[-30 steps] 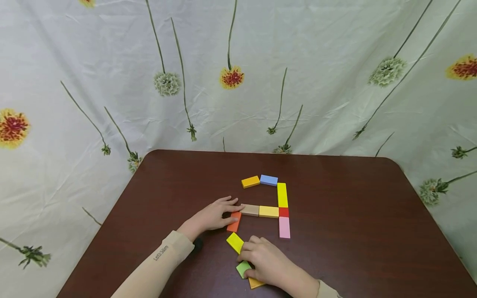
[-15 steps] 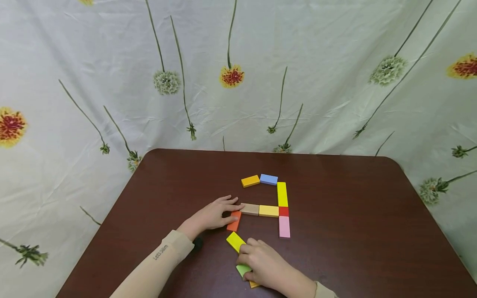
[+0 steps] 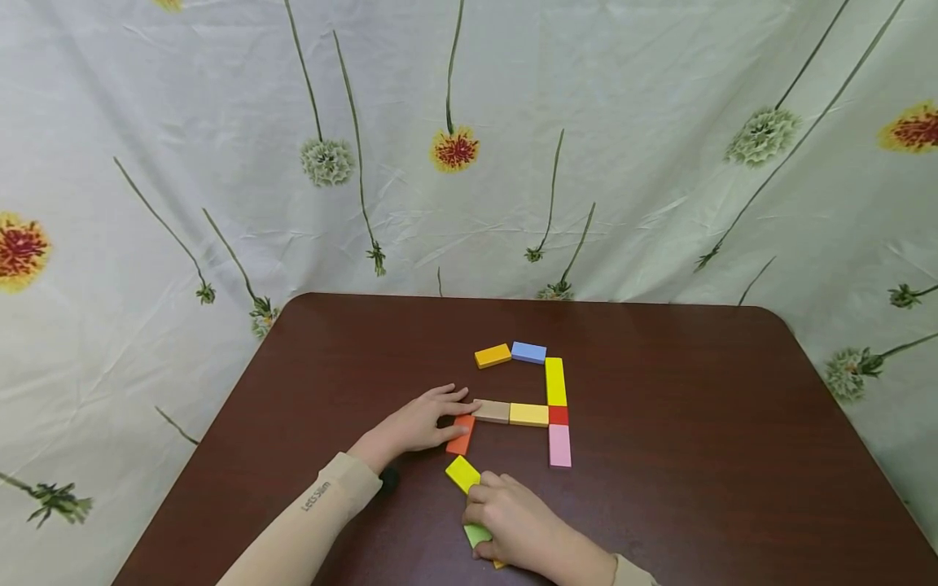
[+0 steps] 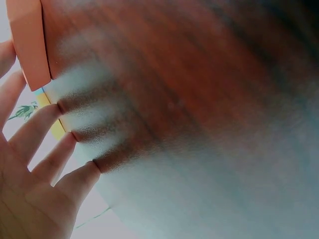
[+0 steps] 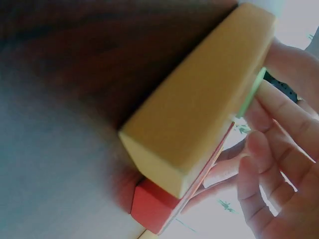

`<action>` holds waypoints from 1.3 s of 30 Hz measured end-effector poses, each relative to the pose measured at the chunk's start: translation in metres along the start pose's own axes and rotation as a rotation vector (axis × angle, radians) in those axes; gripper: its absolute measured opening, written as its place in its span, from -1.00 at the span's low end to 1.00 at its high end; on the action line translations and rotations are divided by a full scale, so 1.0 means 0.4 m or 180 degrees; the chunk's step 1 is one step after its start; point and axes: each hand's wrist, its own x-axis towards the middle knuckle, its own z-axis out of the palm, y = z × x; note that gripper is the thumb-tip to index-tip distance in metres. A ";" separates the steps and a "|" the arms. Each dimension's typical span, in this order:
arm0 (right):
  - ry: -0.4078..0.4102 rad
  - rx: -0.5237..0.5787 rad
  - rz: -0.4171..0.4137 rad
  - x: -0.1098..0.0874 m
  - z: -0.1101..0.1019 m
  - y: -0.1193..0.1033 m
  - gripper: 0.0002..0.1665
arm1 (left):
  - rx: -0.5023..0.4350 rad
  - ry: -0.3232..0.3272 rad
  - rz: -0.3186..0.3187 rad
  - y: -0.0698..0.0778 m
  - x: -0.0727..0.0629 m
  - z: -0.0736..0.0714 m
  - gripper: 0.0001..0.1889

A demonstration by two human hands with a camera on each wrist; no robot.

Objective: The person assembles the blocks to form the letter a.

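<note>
My left hand (image 3: pixel 419 420) lies with fingers spread. Its thumb touches the orange block (image 3: pixel 460 436), and a fingertip meets the end of the tan block (image 3: pixel 492 412). In the left wrist view, the orange block (image 4: pixel 30 45) shows beside two fingertips. My right hand (image 3: pixel 516 517) pinches the light green block (image 3: pixel 478 535) between thumb and fingers, low on the table. A yellow block (image 3: pixel 462 473) reaches under its knuckles, and an amber block (image 3: pixel 500 563) is mostly covered by the hand. The right wrist view shows that amber block (image 5: pixel 199 89) large, in front of a red block (image 5: pixel 154 206).
Blocks form a bent line on the dark brown table (image 3: pixel 681 391): amber (image 3: pixel 493 356), blue (image 3: pixel 528 352), tall yellow (image 3: pixel 555 381), red (image 3: pixel 558 415), pale yellow (image 3: pixel 528 415) and pink (image 3: pixel 559 445). A flowered cloth (image 3: pixel 630 98) hangs behind. A black object (image 3: pixel 389 480) sits by the left cuff.
My right hand has shifted slightly left over the green and amber blocks, covering more of the amber one. The left hand keeps its place on the orange and tan blocks.
</note>
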 end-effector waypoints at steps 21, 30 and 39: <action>0.0542 0.0537 0.1287 -0.060 -0.069 0.127 -0.63 | 0.0001 -0.0031 -0.0122 0.008 -0.005 -0.006 -0.45; 0.0467 0.0413 0.1233 -0.077 -0.033 0.152 -0.66 | 0.0032 -0.0040 -0.0114 0.012 -0.003 -0.005 -0.46; 0.0377 0.0312 0.1227 -0.073 -0.018 0.155 -0.66 | 0.0066 -0.0025 -0.0104 0.009 -0.001 0.000 -0.46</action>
